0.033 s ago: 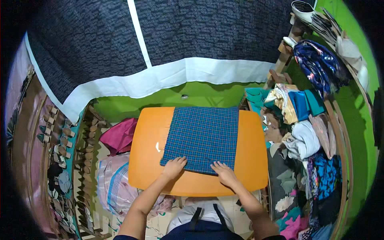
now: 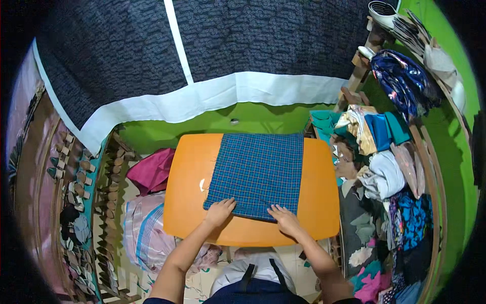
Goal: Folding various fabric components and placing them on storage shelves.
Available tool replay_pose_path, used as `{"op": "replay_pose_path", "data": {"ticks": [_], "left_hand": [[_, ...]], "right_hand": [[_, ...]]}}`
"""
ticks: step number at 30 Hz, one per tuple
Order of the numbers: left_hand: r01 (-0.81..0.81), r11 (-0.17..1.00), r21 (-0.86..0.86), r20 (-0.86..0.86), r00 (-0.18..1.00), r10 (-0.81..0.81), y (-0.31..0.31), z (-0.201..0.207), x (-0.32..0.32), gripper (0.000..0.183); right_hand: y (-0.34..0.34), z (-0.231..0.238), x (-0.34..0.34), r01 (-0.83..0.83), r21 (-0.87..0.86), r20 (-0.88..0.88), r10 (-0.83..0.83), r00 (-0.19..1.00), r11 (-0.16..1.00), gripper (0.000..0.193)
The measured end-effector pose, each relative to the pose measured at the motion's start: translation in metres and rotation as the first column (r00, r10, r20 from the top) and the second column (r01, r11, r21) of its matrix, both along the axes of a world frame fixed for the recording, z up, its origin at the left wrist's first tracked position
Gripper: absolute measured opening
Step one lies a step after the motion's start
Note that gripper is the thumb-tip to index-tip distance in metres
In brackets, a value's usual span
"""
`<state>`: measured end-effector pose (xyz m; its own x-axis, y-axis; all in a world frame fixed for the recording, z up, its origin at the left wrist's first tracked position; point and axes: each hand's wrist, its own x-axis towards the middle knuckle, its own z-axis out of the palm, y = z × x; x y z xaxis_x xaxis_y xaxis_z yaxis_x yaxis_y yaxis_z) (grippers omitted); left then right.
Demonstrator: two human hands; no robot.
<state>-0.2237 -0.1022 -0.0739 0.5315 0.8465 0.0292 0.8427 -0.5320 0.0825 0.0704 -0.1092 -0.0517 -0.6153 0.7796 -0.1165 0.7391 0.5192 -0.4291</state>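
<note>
A blue-green checked cloth (image 2: 257, 175) lies folded on the orange table (image 2: 319, 192), reaching from the far edge toward me. Its left side is frayed, and a dark fold shows along its near edge. My left hand (image 2: 220, 212) rests palm down on the near left part of that edge, fingers stretched out. On the near right part lies my right hand (image 2: 284, 220), its fingers spread flat over the cloth. Both palms hide what is beneath them.
A white scrap (image 2: 202, 185) lies left of the cloth. Heaped clothes and fabrics (image 2: 385, 175) crowd the right side. On the floor at left are a magenta cloth (image 2: 151, 172) and a striped pink cloth (image 2: 144, 230), beside a wooden rack (image 2: 107, 223). A dark curtain (image 2: 268, 40) hangs behind.
</note>
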Motion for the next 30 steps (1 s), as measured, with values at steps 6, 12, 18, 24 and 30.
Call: {"op": "replay_pose_path", "data": {"ticks": [6,12,18,24,30], "left_hand": [[0.032,0.943,-0.332,0.118,0.993,0.008,-0.053,0.031,-0.011,0.028],[0.181,0.641,-0.746,0.184,0.981,-0.063,-0.080,0.069,-0.028,0.026],[0.210,0.577,-0.789,0.199,0.976,-0.084,-0.057,0.078,-0.036,0.030],[0.064,0.700,-0.711,0.217,0.967,0.132,0.014,0.100,-0.031,0.029],[-0.200,0.850,-0.487,0.294,0.879,0.375,0.092,0.086,-0.028,0.023]], "right_hand": [[-0.043,0.049,0.005,0.100,-0.420,0.102,-0.062,0.993,0.902,0.045],[-0.064,0.057,0.034,-0.061,-0.627,0.118,0.171,0.978,0.777,0.039],[-0.032,0.092,0.059,-0.088,-0.718,-0.013,0.113,0.994,0.691,0.035],[0.037,0.072,0.083,0.117,-0.833,-0.157,-0.435,0.887,0.541,0.033],[0.119,0.049,0.068,0.292,-0.681,-0.310,-0.626,0.716,0.672,0.025]]}}
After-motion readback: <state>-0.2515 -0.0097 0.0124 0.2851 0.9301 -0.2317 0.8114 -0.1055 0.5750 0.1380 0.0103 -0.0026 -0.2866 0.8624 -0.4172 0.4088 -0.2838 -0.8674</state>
